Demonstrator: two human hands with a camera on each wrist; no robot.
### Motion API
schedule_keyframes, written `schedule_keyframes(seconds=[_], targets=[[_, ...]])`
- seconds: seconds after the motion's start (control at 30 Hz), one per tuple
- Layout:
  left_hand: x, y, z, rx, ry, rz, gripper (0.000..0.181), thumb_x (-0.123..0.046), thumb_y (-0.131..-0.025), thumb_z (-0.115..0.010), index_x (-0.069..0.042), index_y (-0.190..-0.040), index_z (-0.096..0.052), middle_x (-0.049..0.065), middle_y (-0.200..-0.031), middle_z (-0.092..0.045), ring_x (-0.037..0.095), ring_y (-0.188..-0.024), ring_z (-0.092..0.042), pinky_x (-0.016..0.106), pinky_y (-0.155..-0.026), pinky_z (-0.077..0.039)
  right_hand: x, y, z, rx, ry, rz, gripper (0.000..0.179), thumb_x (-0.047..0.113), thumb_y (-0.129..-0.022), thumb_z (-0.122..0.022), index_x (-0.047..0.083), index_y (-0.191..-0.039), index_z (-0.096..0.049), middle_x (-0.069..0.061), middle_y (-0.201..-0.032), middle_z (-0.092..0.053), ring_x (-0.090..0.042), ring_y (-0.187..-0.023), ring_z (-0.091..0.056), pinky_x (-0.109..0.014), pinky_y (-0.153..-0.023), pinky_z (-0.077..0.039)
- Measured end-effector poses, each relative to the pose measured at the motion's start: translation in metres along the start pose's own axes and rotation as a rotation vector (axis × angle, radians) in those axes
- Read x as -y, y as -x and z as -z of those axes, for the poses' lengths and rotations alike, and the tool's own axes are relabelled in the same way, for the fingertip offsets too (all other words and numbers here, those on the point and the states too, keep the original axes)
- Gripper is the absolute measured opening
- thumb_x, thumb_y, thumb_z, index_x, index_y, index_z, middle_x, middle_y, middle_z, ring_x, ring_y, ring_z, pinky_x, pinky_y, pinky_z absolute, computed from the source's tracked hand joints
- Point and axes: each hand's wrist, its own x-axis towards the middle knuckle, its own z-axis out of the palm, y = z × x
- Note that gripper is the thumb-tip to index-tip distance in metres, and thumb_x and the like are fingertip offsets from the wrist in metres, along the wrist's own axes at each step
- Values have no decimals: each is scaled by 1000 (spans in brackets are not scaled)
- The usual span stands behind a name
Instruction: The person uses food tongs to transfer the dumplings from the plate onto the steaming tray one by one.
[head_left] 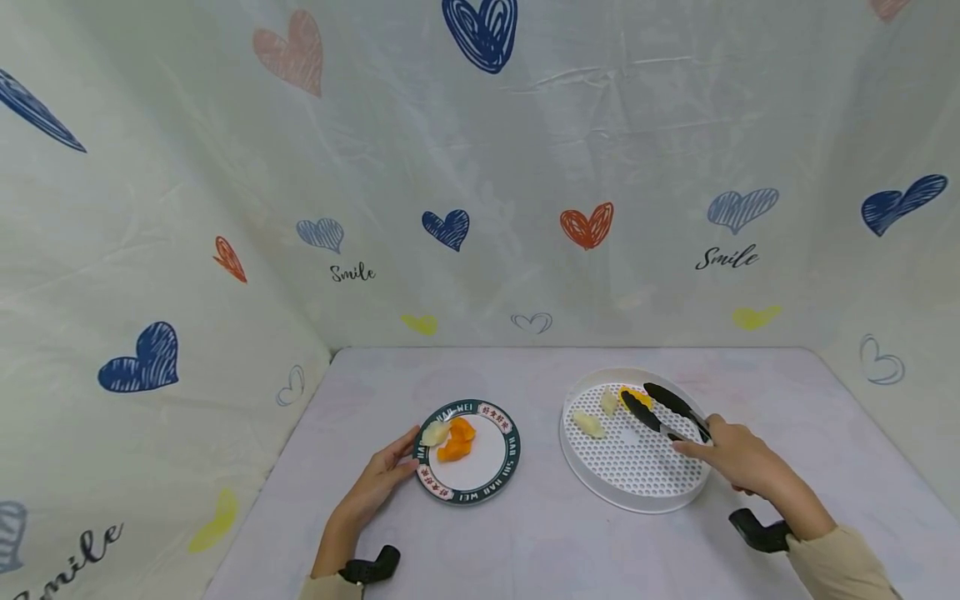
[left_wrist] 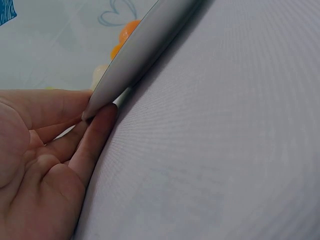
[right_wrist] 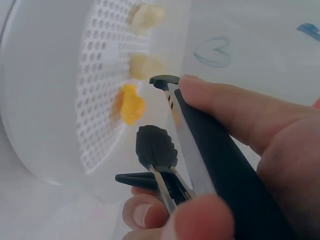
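Observation:
My left hand [head_left: 375, 482] pinches the near-left rim of a round plate [head_left: 512, 450] with a green patterned border. In the left wrist view the thumb is over the edge of the plate [left_wrist: 145, 50] and the fingers are under it. Two orange pieces [head_left: 454, 450] and a pale piece [head_left: 435, 433] lie on the plate. My right hand [head_left: 738, 457] grips black-tipped tongs [head_left: 678, 407], their arms spread apart. The tong tips hover over a yellow piece [right_wrist: 132, 104] on a white perforated tray [head_left: 652, 475]. Two pale pieces [head_left: 588, 425] lie beside it.
Plate and tray stand side by side on a pale tabletop [head_left: 525, 550]. A white curtain [head_left: 525, 150] printed with hearts hangs behind the table's far edge and along its sides. Black wrist straps [head_left: 759, 531] sit below each hand.

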Motion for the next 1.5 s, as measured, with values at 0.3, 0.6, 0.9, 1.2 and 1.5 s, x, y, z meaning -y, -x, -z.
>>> schedule_keyframes(seconds=[0.3,0.6,0.9,1.2,1.5], targets=[[2,-2,2,16,0,-8,60,-8,-99,-59,-4,-154,-35,11,-159,-33,29,-149,-23,48,-118,-19,22,8,1,-21,-39,51,85,47,-94,-64,-26,-126,-34,-10,-68,-48,-18,-44,-47,-32,-42,-44],[1,-2,2,19,7,-9,60,-6,-100,-58,-3,-154,-34,11,-160,-32,29,-149,-23,46,-118,-19,56,6,-10,26,-166,139,83,46,-93,-66,-18,-136,-35,-7,-64,-46,-15,-41,-43,-28,-37,-41],[2,-2,2,17,7,-10,59,-5,-100,-57,-3,-154,-34,11,-160,-31,29,-149,-23,45,-118,-19,83,-9,-34,61,-217,220,75,40,-93,-69,-14,-136,-42,0,-62,-41,-12,-38,-40,-26,-36,-42],[2,-2,2,30,20,-13,60,-5,-99,-58,-2,-154,-33,12,-160,-31,30,-149,-23,44,-117,-21,110,-18,-63,90,-235,236,66,40,-90,-72,-10,-127,-50,-8,-74,-55,-13,-40,-45,-25,-37,-41],[3,-2,3,22,5,-14,60,-6,-99,-58,-4,-154,-34,11,-160,-31,29,-149,-23,45,-118,-20,135,-34,-93,99,-184,242,63,35,-88,-75,-12,-125,-53,-9,-77,-59,-16,-48,-52,-25,-41,-43]])
